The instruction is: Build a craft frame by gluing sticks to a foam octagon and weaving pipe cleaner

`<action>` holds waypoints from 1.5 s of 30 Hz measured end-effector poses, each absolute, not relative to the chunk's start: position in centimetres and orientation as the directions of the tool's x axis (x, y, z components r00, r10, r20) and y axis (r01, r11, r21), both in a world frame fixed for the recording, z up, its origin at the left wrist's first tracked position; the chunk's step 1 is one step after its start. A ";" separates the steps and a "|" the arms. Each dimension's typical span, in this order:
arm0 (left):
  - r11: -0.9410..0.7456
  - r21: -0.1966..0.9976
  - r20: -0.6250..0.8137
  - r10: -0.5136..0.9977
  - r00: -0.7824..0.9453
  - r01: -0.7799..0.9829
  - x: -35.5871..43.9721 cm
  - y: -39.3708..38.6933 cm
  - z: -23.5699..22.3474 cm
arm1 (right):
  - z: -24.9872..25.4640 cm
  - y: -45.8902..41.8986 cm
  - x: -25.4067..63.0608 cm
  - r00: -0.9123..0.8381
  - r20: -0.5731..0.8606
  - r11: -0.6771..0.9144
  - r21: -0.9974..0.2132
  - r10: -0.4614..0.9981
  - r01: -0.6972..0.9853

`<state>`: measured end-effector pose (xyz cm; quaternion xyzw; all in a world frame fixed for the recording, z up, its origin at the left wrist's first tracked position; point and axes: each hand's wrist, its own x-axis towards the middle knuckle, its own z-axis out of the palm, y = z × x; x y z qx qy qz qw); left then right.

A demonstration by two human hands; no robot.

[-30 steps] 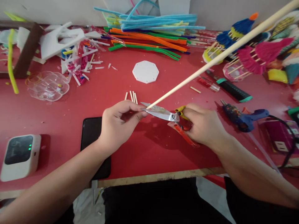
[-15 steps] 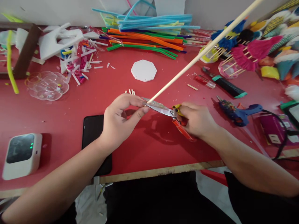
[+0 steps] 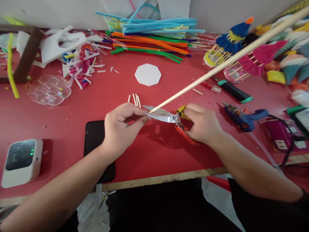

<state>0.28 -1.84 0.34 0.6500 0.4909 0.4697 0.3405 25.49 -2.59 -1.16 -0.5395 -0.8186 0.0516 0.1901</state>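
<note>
While the marks on the white device's dark screen [image 3: 20, 154] are too blurred to read, my left hand [image 3: 120, 130] pinches the low end of a wooden stick [image 3: 205, 75] between thumb and forefinger. My right hand [image 3: 201, 124] is wrapped round the yellow and red handles of the scissors [image 3: 166, 118], blades parted about that end. Pale, smooth and straight, the stick slants up rightward above the red table [image 3: 145, 161].

I count 1 scissors [image 3: 166, 117], 1 long stick [image 3: 210, 74] and seemingly 4 clustered short sticks [image 3: 136, 100].
</note>
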 end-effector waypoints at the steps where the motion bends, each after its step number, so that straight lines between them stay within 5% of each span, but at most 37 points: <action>1: -0.284 0.902 0.271 0.959 0.085 0.326 0.3 -1.9 0.3 | -1.1 -2.6 25.5 -0.345 0.254 0.412 -0.293 0.903 0.862; 12: -0.299 0.893 0.267 0.954 0.138 0.337 0.3 -1.9 0.5 | -1.4 -2.6 25.4 -0.343 0.239 0.402 -0.279 0.909 0.872; 19: -0.321 0.879 0.282 0.946 0.160 0.352 0.3 -1.8 0.6 | -0.8 -2.6 25.3 -0.344 0.192 0.376 -0.163 0.919 0.912; 26: -0.332 0.894 0.287 0.940 0.183 0.302 0.4 -2.0 0.6 | -1.0 -2.4 25.8 -0.389 0.147 0.416 -0.272 0.909 0.868; 45: -0.434 0.839 0.366 0.896 0.249 0.329 0.0 -1.4 0.3 | -1.7 -2.4 25.5 -0.366 0.284 0.428 -0.202 0.886 0.881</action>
